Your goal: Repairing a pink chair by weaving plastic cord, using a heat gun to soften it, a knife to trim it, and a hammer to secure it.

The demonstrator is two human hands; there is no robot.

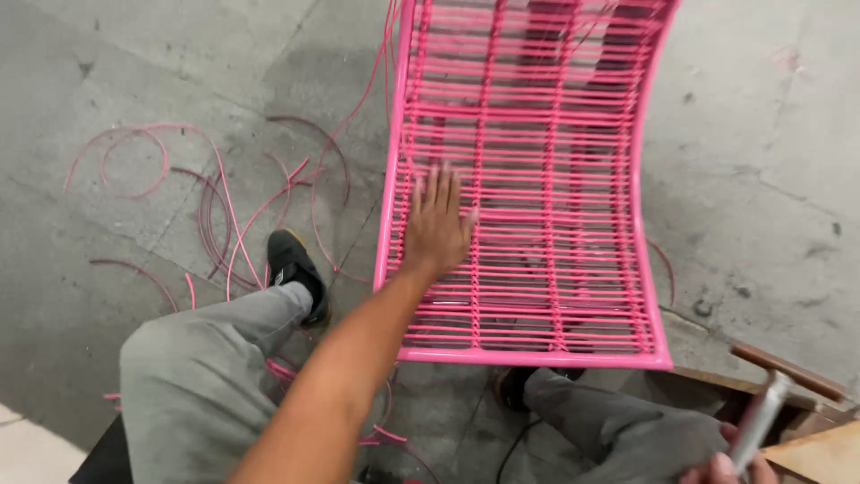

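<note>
Weaving check, I reckon: my left hand (pixel 437 224) lies flat, fingers spread, on the pink cord panel (pixel 528 179) of the chair frame, near its left rail, holding nothing. Right hand (pixel 727 468), near-right corner, is wrapped round a metal tool (pixel 761 417). Loose pink cords (pixel 224 206) trail over the floor at left. Next move prob. needs the tool brought w/ care to a strand.

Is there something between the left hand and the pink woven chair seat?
Nothing visible. The left hand lies flat, fingers spread, directly on the pink cord-woven metal chair seat. The right hand holds a metal hammer away from it.
</note>
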